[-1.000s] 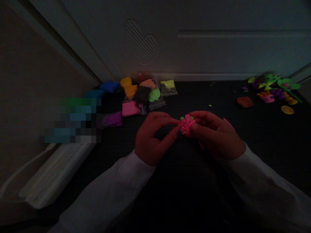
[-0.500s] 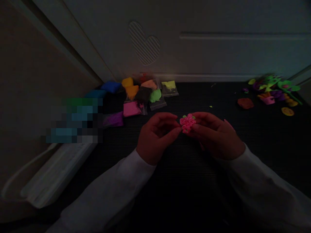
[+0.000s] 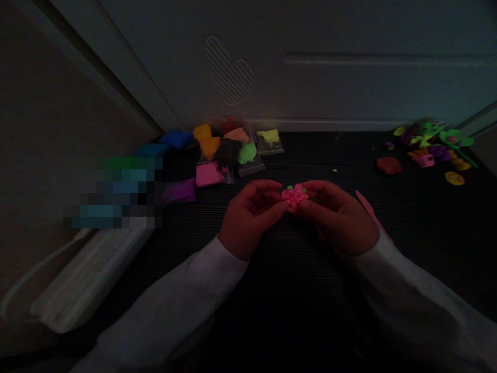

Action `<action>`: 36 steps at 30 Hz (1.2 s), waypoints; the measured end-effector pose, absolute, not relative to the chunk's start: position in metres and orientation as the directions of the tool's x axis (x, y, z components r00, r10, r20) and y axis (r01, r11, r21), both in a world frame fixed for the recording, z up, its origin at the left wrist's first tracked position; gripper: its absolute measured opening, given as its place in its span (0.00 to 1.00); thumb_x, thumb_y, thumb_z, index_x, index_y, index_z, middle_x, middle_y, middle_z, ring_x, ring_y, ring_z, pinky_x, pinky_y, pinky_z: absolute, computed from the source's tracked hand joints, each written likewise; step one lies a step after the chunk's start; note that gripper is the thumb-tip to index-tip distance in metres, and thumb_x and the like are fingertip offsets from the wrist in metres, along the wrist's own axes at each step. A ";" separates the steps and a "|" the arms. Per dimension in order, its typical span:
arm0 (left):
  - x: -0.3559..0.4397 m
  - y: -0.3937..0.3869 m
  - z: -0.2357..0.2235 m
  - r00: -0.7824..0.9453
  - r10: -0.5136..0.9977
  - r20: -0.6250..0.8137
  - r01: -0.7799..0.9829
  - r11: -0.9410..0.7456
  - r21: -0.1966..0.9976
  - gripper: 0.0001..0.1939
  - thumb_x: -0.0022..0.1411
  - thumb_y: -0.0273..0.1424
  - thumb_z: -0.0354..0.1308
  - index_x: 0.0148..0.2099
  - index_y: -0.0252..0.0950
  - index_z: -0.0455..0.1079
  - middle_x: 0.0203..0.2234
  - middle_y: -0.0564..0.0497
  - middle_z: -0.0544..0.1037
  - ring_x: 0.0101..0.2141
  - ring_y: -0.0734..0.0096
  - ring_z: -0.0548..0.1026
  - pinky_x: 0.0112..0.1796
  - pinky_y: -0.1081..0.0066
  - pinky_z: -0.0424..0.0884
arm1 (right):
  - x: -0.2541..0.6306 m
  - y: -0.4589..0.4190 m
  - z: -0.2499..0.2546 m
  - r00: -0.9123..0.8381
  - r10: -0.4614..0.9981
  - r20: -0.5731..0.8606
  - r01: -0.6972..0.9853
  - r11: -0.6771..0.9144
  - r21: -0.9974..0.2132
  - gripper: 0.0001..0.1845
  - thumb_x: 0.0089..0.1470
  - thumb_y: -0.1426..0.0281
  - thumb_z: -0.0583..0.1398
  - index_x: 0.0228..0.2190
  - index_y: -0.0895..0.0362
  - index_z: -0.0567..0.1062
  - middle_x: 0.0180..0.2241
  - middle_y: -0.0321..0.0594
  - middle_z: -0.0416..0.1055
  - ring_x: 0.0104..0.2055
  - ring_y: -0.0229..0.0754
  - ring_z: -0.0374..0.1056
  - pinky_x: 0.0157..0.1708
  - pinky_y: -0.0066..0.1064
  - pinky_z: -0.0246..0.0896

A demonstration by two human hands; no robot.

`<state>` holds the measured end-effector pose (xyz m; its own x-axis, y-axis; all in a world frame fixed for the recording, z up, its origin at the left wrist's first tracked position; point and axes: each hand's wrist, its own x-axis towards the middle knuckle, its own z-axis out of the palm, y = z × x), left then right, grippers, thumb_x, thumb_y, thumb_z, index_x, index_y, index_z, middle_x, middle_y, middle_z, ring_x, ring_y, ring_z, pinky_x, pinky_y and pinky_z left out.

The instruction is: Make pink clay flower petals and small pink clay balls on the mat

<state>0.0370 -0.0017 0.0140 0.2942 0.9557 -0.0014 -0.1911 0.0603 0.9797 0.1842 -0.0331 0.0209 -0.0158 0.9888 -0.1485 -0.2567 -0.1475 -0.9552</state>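
Between my two hands is a small pink clay flower bouquet (image 3: 295, 198) with bits of green leaf at its upper edge. My right hand (image 3: 341, 217) grips it from the right, thumb in front and curled fingers behind. My left hand (image 3: 248, 217) is at its left side, fingers curled, with the thumb tip against the blooms. The underside of the bouquet is hidden by my fingers. A pink flat clay tool (image 3: 370, 210) lies on the dark table just beyond my right wrist, partly covered by it.
Bagged clay, including a pink pack (image 3: 208, 174), a purple pack (image 3: 180, 191) and a light green pack (image 3: 247, 153), lies at the back left. A white power strip (image 3: 93, 274) is at left. Brown-red clay (image 3: 389, 166) and finished clay pieces (image 3: 430, 137) sit at the back right.
The bouquet and my right hand have shifted slightly left, uncovering more of the pink tool. My left hand's fingers came off the bouquet, and its thumb is against it again.
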 end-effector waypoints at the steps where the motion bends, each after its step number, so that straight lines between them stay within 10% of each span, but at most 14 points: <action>1: 0.037 -0.001 0.013 0.296 0.955 -0.016 -0.206 0.080 0.975 0.15 0.44 0.25 0.60 0.37 0.37 0.66 0.27 0.55 0.72 0.29 0.78 0.70 0.34 0.74 0.67 | 0.184 -0.033 0.021 -0.020 0.988 -0.156 -0.272 -0.156 -0.950 0.16 0.40 0.69 0.62 0.35 0.53 0.68 0.34 0.35 0.69 0.35 0.34 0.66 0.40 0.32 0.61; 36: 0.037 0.006 0.014 0.434 0.872 -0.226 -0.410 0.414 0.813 0.10 0.45 0.24 0.58 0.34 0.34 0.66 0.28 0.54 0.72 0.28 0.77 0.71 0.32 0.72 0.68 | 0.189 -0.025 0.012 0.032 0.978 -0.207 -0.274 -0.191 -0.943 0.09 0.38 0.68 0.61 0.27 0.56 0.70 0.25 0.31 0.68 0.27 0.30 0.65 0.32 0.27 0.62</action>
